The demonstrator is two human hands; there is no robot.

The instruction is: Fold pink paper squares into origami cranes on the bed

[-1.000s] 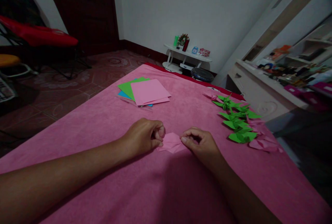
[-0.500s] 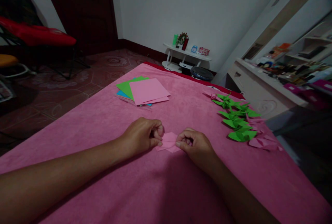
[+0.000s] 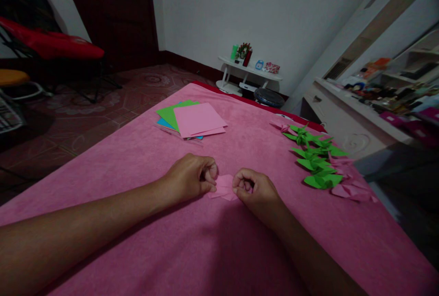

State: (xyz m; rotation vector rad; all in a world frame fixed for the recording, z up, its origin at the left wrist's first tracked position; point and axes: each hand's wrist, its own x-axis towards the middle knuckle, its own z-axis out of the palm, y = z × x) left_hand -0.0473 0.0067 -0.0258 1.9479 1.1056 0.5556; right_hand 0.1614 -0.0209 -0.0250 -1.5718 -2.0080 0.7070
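A small folded piece of pink origami paper (image 3: 224, 188) lies low over the pink cloth, between my two hands. Its left side is pinched by my left hand (image 3: 197, 176), thumb against curled fingers. My right hand (image 3: 255, 188) pinches the right side in the same way, closed at the fingertips. The paper's outer ends are hidden behind the fingers, and its creases are hard to make out against the cloth of like colour.
A stack of square paper (image 3: 199, 120) in pink, green and blue lies beyond my left hand. Several folded green paper figures (image 3: 310, 161) and pink paper figures (image 3: 353, 190) sit along the right edge of the cloth-covered surface (image 3: 154, 255). A white shelf (image 3: 252, 68) stands behind.
The view has shifted slightly, so the surroundings sit a little further right. Both hands keep their pinch on the pink paper, with only a slight change in the right fingers.
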